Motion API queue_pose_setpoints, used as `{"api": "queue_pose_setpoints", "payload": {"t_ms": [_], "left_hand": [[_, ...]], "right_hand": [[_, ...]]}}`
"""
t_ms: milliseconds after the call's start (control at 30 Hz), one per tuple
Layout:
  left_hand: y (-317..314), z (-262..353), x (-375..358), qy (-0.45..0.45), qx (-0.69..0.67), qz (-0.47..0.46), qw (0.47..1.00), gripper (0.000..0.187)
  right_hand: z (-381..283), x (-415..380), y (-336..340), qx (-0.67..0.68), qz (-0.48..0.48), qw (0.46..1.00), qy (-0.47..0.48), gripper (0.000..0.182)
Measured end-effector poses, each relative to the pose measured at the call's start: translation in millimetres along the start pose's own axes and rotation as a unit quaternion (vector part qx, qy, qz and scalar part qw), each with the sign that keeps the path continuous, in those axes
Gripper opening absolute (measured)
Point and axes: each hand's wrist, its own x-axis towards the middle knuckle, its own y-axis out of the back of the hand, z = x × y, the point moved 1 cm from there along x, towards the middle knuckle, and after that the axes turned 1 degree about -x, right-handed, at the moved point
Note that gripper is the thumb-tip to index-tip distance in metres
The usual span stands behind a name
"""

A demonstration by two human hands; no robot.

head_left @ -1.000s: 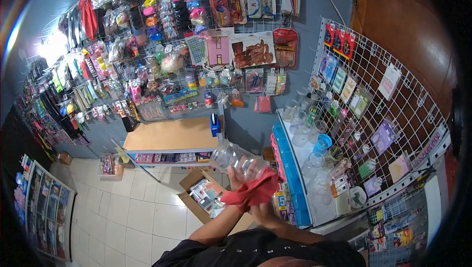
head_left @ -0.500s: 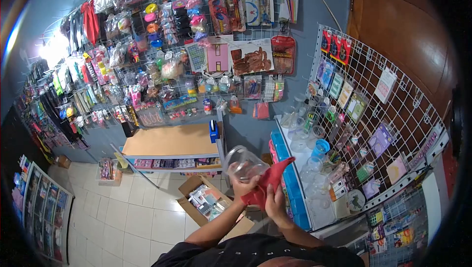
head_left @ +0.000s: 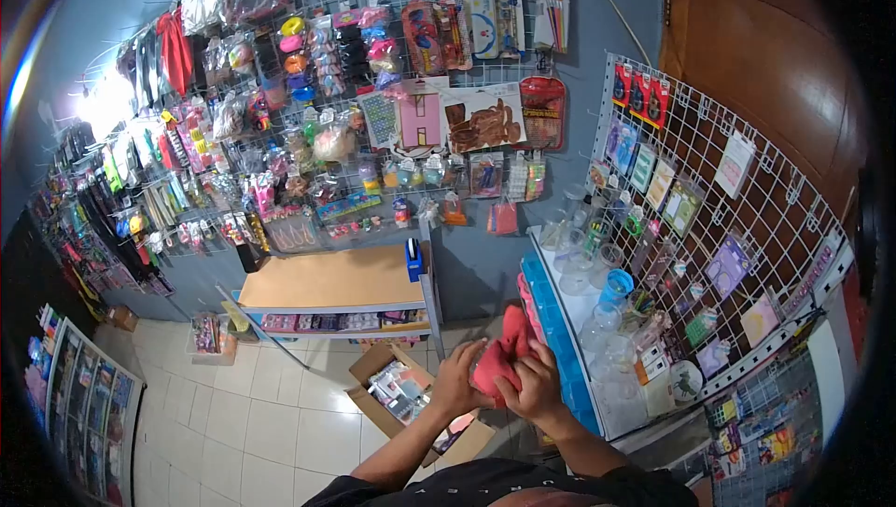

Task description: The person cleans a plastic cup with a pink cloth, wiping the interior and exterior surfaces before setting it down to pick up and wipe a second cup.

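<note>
Between the carton (head_left: 378, 414) and the white surface (head_left: 613, 409), I have the left hand's (head_left: 455, 383) fingers wrapped round a clear jar (head_left: 479, 352), mostly hidden by the red cloth (head_left: 493, 372) that the right hand's (head_left: 534, 382) bent fingers clasp. Blue trays (head_left: 564, 344) edge the surface close on my right; open floor (head_left: 271, 432) lies left. Both forearms (head_left: 401, 446) reach forward, converging, hands close together.

Loads of room to reach over the wooden counter (head_left: 327, 277), just the tape dispenser (head_left: 413, 263) blocking its right edge. White shelf (head_left: 616, 404) is rougher: jars (head_left: 576, 276) crowd it, wire grid (head_left: 747, 218) walls off its right edge.
</note>
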Motion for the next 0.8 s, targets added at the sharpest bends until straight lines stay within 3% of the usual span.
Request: {"api": "queue_pose_setpoints", "payload": {"t_ms": [67,133,167,200,333,433,500,533,600,633,667,700,733,767,800], "left_hand": [[8,-2,-6,-0.013,-0.052,-0.026,0.998,0.102],[12,-9,-13,-0.023,-0.094,-0.054,0.994,0.097],[13,-14,-16,-0.002,-0.131,-0.074,0.989,0.096],[14,-19,-19,0.019,-0.168,-0.094,0.981,0.094],[25,-35,-34,0.087,-0.340,-0.167,0.921,0.094],[34,-54,-49,0.069,-0.500,-0.208,0.838,0.099],[32,-82,-78,0.166,-0.604,-0.260,0.735,0.102],[18,-106,-97,0.205,-0.660,-0.267,0.672,0.101],[-22,-166,-136,0.258,-0.695,-0.242,0.626,0.097],[-24,-165,-141,0.284,-0.711,-0.227,0.602,0.095],[-27,-165,-142,0.323,-0.684,-0.215,0.617,0.095],[-6,-128,-121,0.361,-0.655,-0.203,0.632,0.096],[15,-85,-92,0.326,-0.648,-0.203,0.658,0.099],[21,-74,-83,0.257,-0.556,-0.197,0.766,0.098],[26,-67,-77,0.182,-0.449,-0.186,0.855,0.098]], "right_hand": [[-6,5,-4,0.011,0.056,0.996,0.062,0.039],[-15,11,1,0.028,0.019,0.998,0.047,0.039],[-19,14,2,0.035,0.000,0.999,0.039,0.039],[-24,22,-2,0.050,0.054,0.995,0.070,0.041],[-44,27,0,0.118,-0.003,0.992,0.050,0.040],[-49,15,-11,0.221,-0.010,0.972,0.080,0.037],[-53,8,-25,0.341,0.028,0.933,0.115,0.037],[-54,0,-34,0.386,0.028,0.917,0.101,0.036],[-50,-13,-55,0.415,0.063,0.908,0.012,0.035],[-48,-16,-61,0.427,0.080,0.900,-0.032,0.034],[-43,-13,-62,0.376,0.081,0.922,-0.047,0.027],[-38,-12,-58,0.296,0.037,0.953,-0.044,0.027],[-30,-10,-54,0.215,-0.008,0.976,-0.039,0.028],[-26,-7,-53,0.133,-0.052,0.989,-0.032,0.029],[-28,-4,-56,0.058,-0.024,0.998,-0.001,0.032]]}}
